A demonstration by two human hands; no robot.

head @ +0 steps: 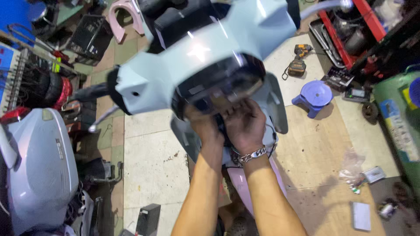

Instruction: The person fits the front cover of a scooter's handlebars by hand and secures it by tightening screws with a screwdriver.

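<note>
Nearest the camera, two bare forearms reaching up from the bottom edge, a chain bracelet [253, 154] on the right wrist. Left hand [204, 126] and right hand [245, 122] both tucked under the pale blue scooter handlebar cover [205, 52], beneath its dark round instrument cluster [218, 85]. Right grip: fingers curled upward, apart, seemingly pinching dark wiring; left grip hidden behind the cover's edge, so cannot tell whether closed on anything. Cover itself tilted, apparently lifted off its seat and propped only by the hands.

Likely risks: cover slipping sideways if either hand lets go; hidden wiring tugged or pinched, working by feel; bracelet snagging on a cable.

Farther off on the tiled floor: purple plastic stool [316, 97], cordless drill [298, 61], open socket set [337, 78], scattered small packets [363, 175], another pale scooter [37, 170] at left.
</note>
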